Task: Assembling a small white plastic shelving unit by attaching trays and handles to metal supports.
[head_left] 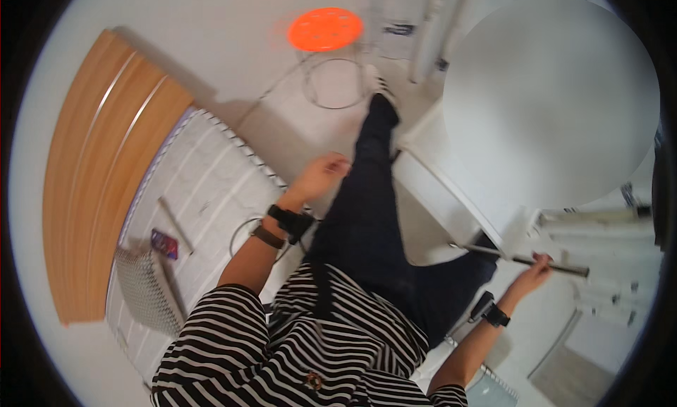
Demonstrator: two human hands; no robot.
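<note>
My right hand (537,269) is closed around the dark grip of a slim metal rod (486,250). The rod's silver part runs leftward past the near corner of a white furniture piece (451,185) and ends in a small pale tip. Whether the rod touches that corner I cannot tell. My left hand (328,171) is beside my left thigh, over the edge of the bed, its fingers loosely bent and slightly blurred. A gap shows between thumb and fingers, and I see nothing held there.
A large white round tabletop (553,100) stands at the right. An orange round stool (326,30) with metal legs is ahead. On my left is a bed (211,160) with a wooden headboard (95,188), a patterned phone-like object (164,244), a pale stick (175,225) and a grey textured cushion (147,287).
</note>
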